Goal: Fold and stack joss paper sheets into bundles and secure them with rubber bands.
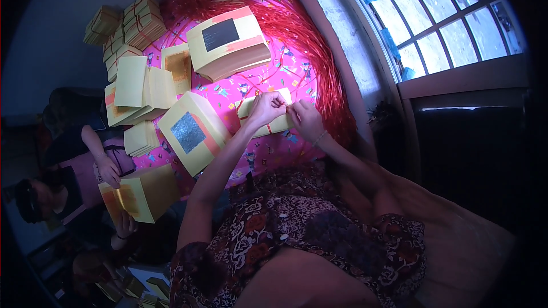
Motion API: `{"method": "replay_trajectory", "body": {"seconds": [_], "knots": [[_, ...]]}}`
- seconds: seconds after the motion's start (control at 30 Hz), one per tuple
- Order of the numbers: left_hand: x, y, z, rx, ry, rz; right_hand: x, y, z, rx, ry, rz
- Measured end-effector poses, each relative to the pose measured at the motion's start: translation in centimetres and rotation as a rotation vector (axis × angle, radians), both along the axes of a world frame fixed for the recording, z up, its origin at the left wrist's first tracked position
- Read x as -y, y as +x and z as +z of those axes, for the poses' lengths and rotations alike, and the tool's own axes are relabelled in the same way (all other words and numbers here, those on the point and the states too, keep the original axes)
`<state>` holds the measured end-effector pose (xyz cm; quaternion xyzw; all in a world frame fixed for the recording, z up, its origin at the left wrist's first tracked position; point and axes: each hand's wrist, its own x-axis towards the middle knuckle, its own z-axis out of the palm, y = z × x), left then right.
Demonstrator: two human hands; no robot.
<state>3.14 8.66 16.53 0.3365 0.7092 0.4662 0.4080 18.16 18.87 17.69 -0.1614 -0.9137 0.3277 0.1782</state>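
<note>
A small bundle of yellow paper sheets [279, 125] lies on the pink patterned cloth, with red plastic string [269, 128] running across it. Over the bundle's top, my left hand [266, 109] is closed with its fingers curled in a pinch. Close by on its right, my right hand [306, 120] pinches too, its fingertips almost meeting the left ones. A bit of the red string shows between the two hands. The exact grip of each fingertip is too small to make out.
A long heap of loose red string [311, 40] curves along the far and right side of the cloth [251, 162]. Large yellow paper stacks [200, 60] stand beyond and left; tied bundles [144, 25] are piled far left. At left, a co-worker's hands hold a paper stack [151, 194]. A barred window [434, 28] is at right.
</note>
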Motion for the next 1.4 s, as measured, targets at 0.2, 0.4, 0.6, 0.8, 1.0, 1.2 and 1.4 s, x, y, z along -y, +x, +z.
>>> {"method": "replay_trajectory", "body": {"seconds": [0.2, 0.4, 0.6, 0.8, 1.0, 1.2, 1.4], "knots": [[0.4, 1.6, 0.9, -0.472, 0.172, -0.082, -2.4, -1.8, -1.5, -0.079, -0.332, 0.175], [1.3, 2.7, 0.3, -0.817, 0.266, 0.016, -2.3, -1.4, -2.6, 0.014, -0.470, 0.118], [1.3, 2.8, -0.5, -0.922, 0.335, 0.159, -2.7, -2.1, -2.9, -0.052, -0.698, 0.116], [1.6, 2.6, -1.0, -0.986, 0.383, 0.137, -4.7, -2.7, -3.5, 0.082, -0.720, 0.224], [2.0, 2.4, -1.3, -0.959, 0.397, 0.140, -4.7, -2.8, -2.5, 0.073, -0.409, 0.325], [2.2, 2.7, -0.7, -0.784, 0.459, 0.220, -3.8, -2.8, -0.8, 0.035, -0.091, 0.330], [4.3, 3.2, -0.3, -0.743, 0.314, 0.314, -3.2, -2.3, -0.3, 0.061, 0.075, 0.239]]}}
